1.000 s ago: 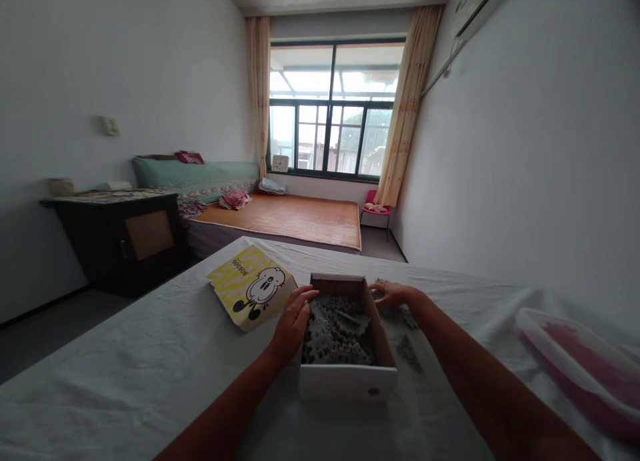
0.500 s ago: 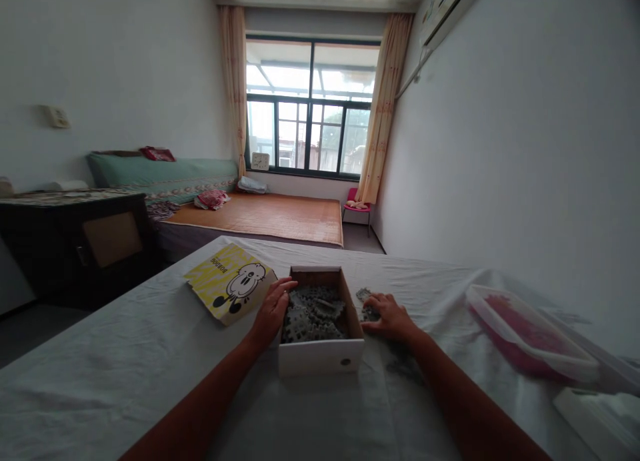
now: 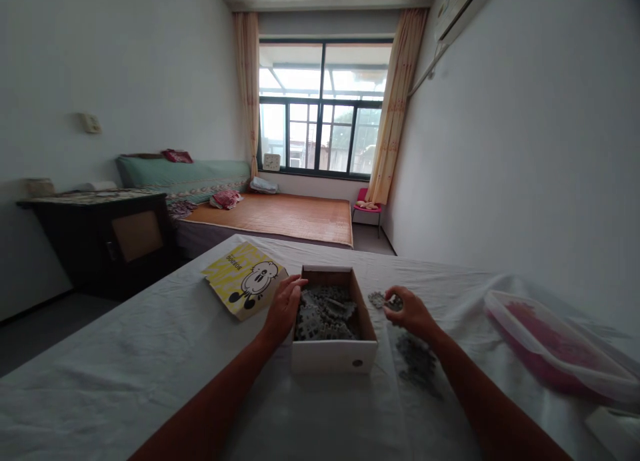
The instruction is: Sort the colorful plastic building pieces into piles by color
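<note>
A white cardboard box [image 3: 334, 358] stands uncovered on the cloth, holding a heap of grey toothed pieces [image 3: 325, 314] that look like gears. My left hand [image 3: 284, 307] lies along the box's left wall, fingers over the rim, gripping it. Just right of the box, my right hand [image 3: 411, 312] pinches a grey toothed piece [image 3: 393, 303] between thumb and fingers. Another toothed ring [image 3: 376, 300] lies by the fingertips. More grey toothed pieces [image 3: 417, 361] are spread beneath my right wrist, partly hidden and blurred.
A yellow and white lid [image 3: 245, 279] with a cartoon figure lies left of the box. On the right, a clear plastic tub [image 3: 555, 341] shows pink contents. White cloth [image 3: 165, 374] covers the table. Beyond its far edge are a bed [image 3: 280, 214] and a dark cabinet [image 3: 100, 241].
The whole view has shifted, so things appear further right. My right hand's fingers have closed from lying over the grey pieces into a pinch on one. My left hand stays on the box.
</note>
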Motion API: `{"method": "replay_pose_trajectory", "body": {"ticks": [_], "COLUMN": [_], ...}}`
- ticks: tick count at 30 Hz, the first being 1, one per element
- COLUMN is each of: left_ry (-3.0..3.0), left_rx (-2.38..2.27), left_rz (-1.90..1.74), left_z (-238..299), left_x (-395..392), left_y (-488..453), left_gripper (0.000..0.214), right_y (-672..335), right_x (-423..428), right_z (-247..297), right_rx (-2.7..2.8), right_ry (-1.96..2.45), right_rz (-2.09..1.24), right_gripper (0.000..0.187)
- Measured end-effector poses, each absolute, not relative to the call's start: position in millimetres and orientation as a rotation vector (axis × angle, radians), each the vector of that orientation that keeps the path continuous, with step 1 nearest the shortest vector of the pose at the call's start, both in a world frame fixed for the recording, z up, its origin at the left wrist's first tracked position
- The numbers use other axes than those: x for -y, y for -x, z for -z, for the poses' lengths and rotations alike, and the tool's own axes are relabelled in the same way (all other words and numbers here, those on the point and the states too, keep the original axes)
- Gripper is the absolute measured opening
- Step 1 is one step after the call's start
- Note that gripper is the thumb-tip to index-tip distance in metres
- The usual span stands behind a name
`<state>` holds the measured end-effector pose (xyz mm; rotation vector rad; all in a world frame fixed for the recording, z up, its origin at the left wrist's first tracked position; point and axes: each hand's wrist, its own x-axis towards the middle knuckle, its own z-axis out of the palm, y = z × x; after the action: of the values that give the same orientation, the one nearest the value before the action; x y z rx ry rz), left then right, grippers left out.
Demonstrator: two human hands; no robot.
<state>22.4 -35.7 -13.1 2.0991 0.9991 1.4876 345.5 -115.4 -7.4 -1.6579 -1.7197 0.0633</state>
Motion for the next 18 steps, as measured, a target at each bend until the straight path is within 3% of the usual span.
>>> {"method": "replay_pose_trajectory", "body": {"ticks": [4, 9, 12, 18], "left_ry": [-2.100, -2.122, -2.111, -2.088], "left_rx": [-1.051, -1.002, -0.964, -0.947], "left_rz": [-1.598, -1.485, -1.477, -1.473], "left_z": [10.6, 15.1, 16.6, 17.2], "left_x": [36.4, 37.6, 38.6, 38.6], "left_y": [-18.2, -20.6, -23.8, -24.5], "left_gripper": [0.040, 0.041, 0.040, 0.040], "right_y": [-300.8, -278.4, -311.9, -338.9], "right_x": [109.5, 81.2, 67.6, 68.8], "right_z": [-35.1, -70.4, -64.9, 2.4], "right_rx": [1.567, 1.849, 1.877, 2.065], "right_ry": [1.446, 1.420, 1.608, 1.897], "right_rz": [-0.028, -0.174, -0.133, -0.154], "right_gripper": [0.028, 0.065, 0.052, 0.040]}}
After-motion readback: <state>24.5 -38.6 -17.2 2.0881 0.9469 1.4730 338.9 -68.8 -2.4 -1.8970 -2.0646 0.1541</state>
